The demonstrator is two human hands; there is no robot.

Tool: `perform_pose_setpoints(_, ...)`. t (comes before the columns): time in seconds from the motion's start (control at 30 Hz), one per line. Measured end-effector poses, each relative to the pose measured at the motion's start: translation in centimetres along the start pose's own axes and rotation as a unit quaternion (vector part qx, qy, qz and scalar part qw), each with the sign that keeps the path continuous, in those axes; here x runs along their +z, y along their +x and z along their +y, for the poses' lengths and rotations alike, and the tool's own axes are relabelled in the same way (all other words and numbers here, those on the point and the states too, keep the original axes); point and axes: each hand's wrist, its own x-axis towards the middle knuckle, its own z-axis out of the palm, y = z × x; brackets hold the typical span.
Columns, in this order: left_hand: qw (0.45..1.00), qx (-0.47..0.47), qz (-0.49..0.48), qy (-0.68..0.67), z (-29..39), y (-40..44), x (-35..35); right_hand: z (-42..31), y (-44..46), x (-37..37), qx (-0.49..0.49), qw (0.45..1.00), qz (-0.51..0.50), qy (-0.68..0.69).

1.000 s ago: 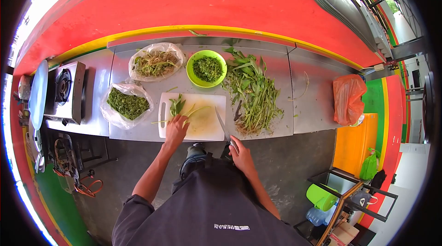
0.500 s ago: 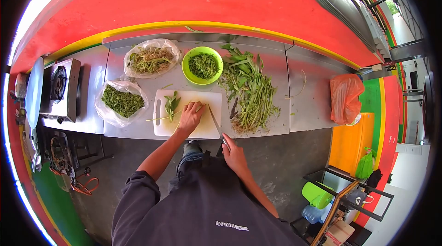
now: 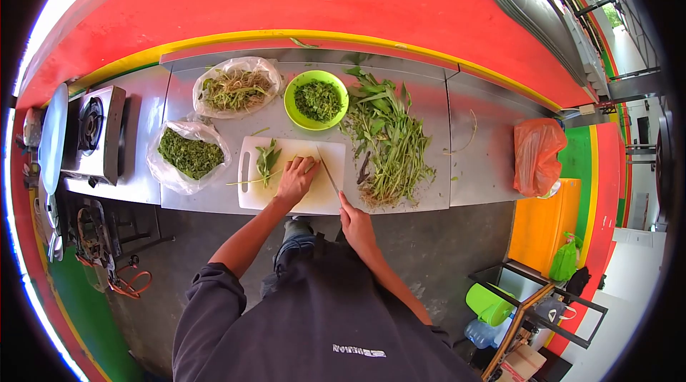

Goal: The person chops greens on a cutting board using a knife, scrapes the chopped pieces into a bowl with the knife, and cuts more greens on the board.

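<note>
My left hand [image 3: 296,179] is closed over leafy green stems [image 3: 267,159] and presses them onto the white cutting board [image 3: 250,200]. Leaves and a thin stem stick out to the left of that hand. My right hand [image 3: 356,224] grips the handle of a knife [image 3: 329,173], whose blade reaches over the board just right of my left fingers. Behind the board stands a bright green bowl [image 3: 289,105] with chopped greens [image 3: 317,100] in it. A large heap of long-stemmed greens [image 3: 389,142] with roots lies to the board's right.
Left of the board, one plastic bag [image 3: 158,175] holds chopped greens and another [image 3: 270,75] holds rooty stems. A gas stove [image 3: 96,135] stands at the far left. An orange plastic bag [image 3: 537,158] sits at the counter's right end. A red wall [image 3: 321,0] rises behind.
My right hand has moved slightly up and left with the knife, bringing the blade nearer my left fingers. My left hand stays on the stems.
</note>
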Motion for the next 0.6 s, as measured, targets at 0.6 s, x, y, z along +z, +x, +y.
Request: perform_pose_setpoints(0.6, 0.999, -0.011, -0.021, -0.047, -0.4, 0.1, 0.4, 0.3, -0.8, 0.8, 0.016, 1.000, -0.007, -0.019)
